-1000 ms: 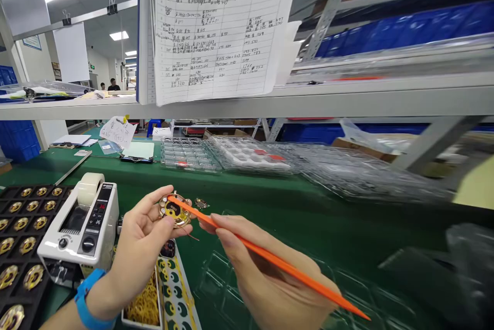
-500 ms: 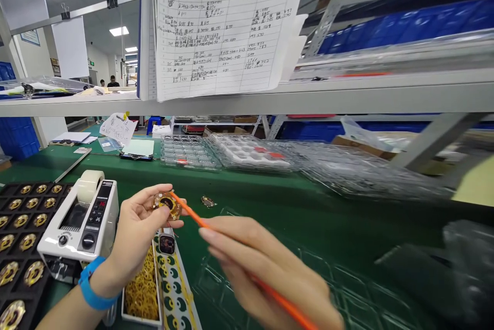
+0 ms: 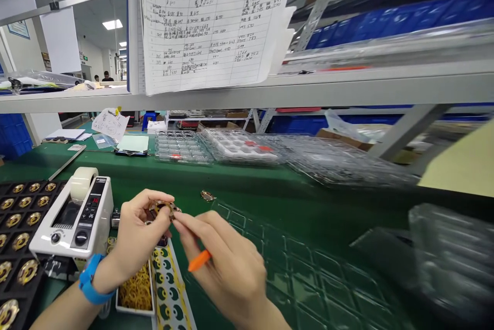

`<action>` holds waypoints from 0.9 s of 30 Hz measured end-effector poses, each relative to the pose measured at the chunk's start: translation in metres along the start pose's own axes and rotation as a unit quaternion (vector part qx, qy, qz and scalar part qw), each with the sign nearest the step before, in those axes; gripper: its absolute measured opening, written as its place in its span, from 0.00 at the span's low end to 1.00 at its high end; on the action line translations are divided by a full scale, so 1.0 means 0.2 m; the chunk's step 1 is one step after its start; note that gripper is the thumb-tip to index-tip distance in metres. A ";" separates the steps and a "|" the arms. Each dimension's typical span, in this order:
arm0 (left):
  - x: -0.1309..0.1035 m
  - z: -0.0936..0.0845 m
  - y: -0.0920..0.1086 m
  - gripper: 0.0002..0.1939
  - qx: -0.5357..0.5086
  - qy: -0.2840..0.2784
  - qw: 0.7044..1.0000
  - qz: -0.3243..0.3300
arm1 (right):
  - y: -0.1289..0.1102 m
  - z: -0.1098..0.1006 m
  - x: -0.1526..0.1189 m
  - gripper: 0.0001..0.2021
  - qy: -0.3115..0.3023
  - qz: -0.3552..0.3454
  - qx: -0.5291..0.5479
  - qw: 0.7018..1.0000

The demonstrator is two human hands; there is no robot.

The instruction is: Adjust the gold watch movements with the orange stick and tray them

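My left hand (image 3: pixel 141 227), with a blue band at its wrist, pinches a round gold-toned part (image 3: pixel 165 209) that looks like a watch movement, tilted nearly edge-on. Against the right edge of that part rest the thumb and finger of my right hand (image 3: pixel 227 258). An orange stick-like tool (image 3: pixel 199 261) is tucked in the right hand, one end poking out and the rest hidden by the palm. A similar round part (image 3: pixel 207 195) lies on the green table behind my hands. Beneath the left hand is a strip of yellow and green cut-outs (image 3: pixel 170 283).
A white tape dispenser (image 3: pixel 75 222) stands left, beside a black tray (image 3: pixel 10 247) of round gold parts. Yellow rings fill a white box (image 3: pixel 135 294). Clear plastic trays (image 3: pixel 309 263) lie right; more are stacked behind. A shelf (image 3: pixel 247 90) with handwritten sheets (image 3: pixel 212 26) crosses above.
My right hand has drawn in to touch the round part, and the orange tool has swung from the part's edge back into the palm. The part has tipped from face-on to nearly edge-on.
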State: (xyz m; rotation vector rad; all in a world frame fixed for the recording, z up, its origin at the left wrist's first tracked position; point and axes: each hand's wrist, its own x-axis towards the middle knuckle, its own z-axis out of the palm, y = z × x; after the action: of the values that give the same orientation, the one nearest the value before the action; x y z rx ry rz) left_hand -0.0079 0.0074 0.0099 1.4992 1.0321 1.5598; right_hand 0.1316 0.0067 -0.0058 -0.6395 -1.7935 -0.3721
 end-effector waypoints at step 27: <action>0.05 -0.11 0.01 0.22 0.125 0.057 0.988 0.074 | 0.06 0.12 0.00 0.10 -0.238 0.362 0.297 0.851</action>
State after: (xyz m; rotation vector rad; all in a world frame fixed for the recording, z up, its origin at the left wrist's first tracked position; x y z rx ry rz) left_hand -0.0307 0.0135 0.0157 1.7049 1.2429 1.6856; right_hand 0.1199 0.0301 -0.0150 -0.9382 -1.8201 0.8969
